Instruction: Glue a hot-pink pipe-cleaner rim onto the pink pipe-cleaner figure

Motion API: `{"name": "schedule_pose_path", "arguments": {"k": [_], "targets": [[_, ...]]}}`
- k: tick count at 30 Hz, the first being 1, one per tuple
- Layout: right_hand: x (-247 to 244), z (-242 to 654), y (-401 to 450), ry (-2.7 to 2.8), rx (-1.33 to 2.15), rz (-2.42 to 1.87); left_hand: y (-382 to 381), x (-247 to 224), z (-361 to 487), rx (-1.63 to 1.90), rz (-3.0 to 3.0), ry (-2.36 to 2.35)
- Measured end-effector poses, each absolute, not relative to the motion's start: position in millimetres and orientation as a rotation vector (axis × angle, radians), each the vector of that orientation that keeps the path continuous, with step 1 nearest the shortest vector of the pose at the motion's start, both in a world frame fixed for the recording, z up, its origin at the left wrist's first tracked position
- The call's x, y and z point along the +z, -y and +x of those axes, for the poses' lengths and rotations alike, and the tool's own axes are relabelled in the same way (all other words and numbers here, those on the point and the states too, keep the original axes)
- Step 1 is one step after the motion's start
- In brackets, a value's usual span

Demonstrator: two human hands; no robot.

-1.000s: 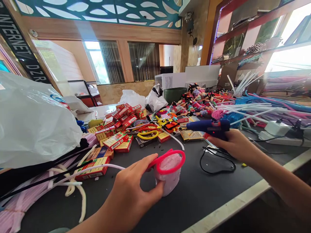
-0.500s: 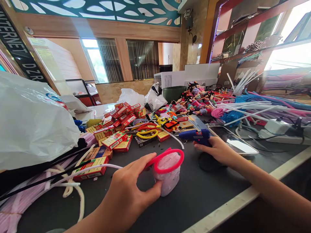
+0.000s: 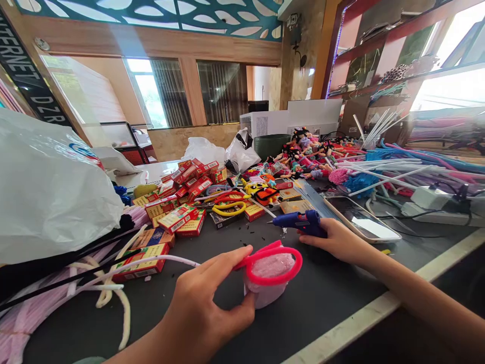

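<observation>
My left hand grips a short pale pink cylinder between thumb and fingers, just above the dark tabletop or resting on it; I cannot tell which. A bright pink-red pipe cleaner loops around the cylinder's top, its end by my fingertips. The loop sits off-centre, sticking out to the right. In my right hand is a blue glue gun, its nozzle pointing left, behind the cylinder and apart from it.
Red and yellow small boxes are heaped behind my left hand. A white plastic bag and pink pipe cleaners lie left. Further right are a phone, a power strip and many small dolls.
The cylinder has tilted and its red loop has shifted right and a little down. My right hand has brought the glue gun slightly left and lower.
</observation>
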State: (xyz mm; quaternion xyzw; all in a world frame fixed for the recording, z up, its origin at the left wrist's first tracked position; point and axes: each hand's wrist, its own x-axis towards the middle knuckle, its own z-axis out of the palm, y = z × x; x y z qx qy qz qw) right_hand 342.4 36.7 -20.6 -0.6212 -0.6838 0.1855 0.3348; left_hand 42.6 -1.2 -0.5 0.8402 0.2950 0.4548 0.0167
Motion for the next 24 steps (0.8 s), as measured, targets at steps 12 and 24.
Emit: {"name": "schedule_pose_path", "arguments": {"k": [12,24], "targets": [[-10.4,339.5,-33.2,1.949,0.286,-1.742,1.3,-0.7,41.8,1.378,2.62,-0.904],[42.9,363.6,10.3,2.0,-0.144,-1.584,1.4,4.5,41.0,1.345,2.707,-0.911]]}}
